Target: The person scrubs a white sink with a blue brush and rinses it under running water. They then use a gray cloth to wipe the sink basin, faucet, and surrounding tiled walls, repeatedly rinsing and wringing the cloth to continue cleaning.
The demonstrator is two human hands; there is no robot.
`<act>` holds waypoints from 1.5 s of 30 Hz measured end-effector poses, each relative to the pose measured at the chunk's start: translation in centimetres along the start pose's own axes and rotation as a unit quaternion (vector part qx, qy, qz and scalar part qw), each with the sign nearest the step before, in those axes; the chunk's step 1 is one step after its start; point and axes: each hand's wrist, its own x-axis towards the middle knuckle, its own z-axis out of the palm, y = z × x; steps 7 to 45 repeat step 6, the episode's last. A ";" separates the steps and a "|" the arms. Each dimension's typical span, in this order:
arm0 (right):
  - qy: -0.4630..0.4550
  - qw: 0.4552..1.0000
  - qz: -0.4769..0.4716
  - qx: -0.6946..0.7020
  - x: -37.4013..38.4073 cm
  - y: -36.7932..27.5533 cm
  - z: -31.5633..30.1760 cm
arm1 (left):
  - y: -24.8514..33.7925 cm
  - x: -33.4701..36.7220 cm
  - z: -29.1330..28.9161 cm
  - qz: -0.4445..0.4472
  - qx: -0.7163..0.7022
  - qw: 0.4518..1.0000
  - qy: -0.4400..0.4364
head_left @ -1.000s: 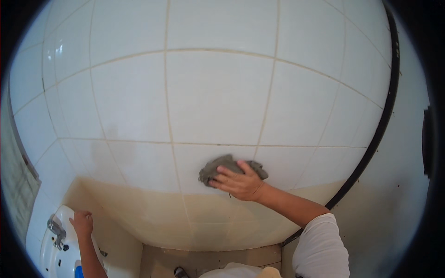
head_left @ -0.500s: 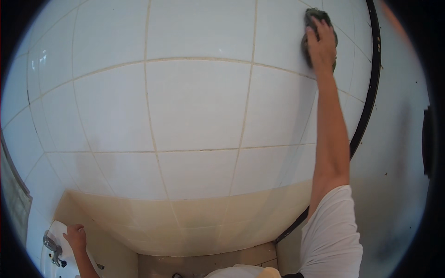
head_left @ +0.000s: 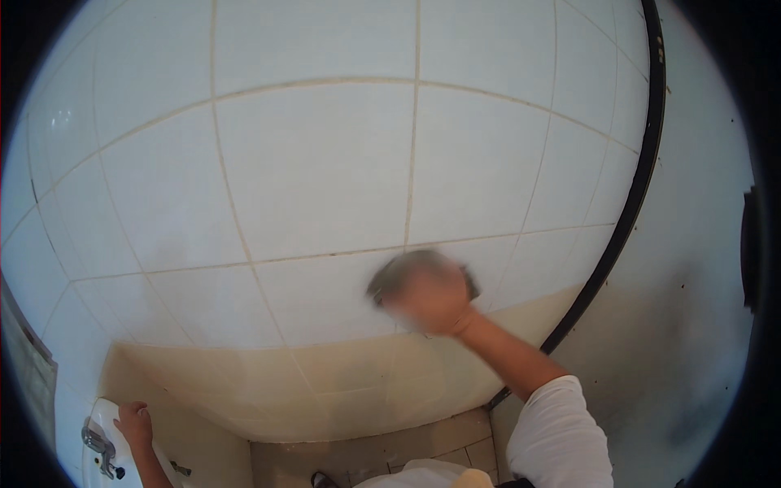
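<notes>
Against the white tiled wall (head_left: pixel 317 163), my right hand (head_left: pixel 435 301) is closed over a dark grey-green cloth-like pad (head_left: pixel 399 272). Motion blurs both, and the palm covers much of the pad; I cannot tell its exact kind. They are on the lower white tiles, just above the beige band (head_left: pixel 342 370). At lower left, my left hand (head_left: pixel 136 424) is over the white washbasin (head_left: pixel 106 415), with its fingers slightly bent and apart. Nothing shows in it, and whether it touches the rim is unclear.
A metal tap (head_left: pixel 98 443) stands on the basin beside my left hand. On the right, a dark strip (head_left: pixel 643 175) runs down the wall's edge, with a pale, stained surface (head_left: pixel 691 244) beyond it. Brown floor tiles (head_left: pixel 439 439) and a dark shoe (head_left: pixel 323 480) show below.
My right hand has swept down and left with the pad, from the upper right tiles to the low middle. The view has shifted a little; my left hand stays by the basin.
</notes>
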 end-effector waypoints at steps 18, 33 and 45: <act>0.150 0.954 0.236 -0.109 2.3 14.8 -4.2 | -0.1 -0.1 -0.9 -0.010 0.012 0.999 -0.036; 0.150 0.954 0.236 -0.109 2.3 14.8 -4.2 | -0.1 -0.1 -0.9 -0.010 0.012 0.999 -0.036; 0.150 0.954 0.236 -0.109 2.3 14.8 -4.2 | -0.1 -0.1 -0.9 -0.010 0.012 0.999 -0.036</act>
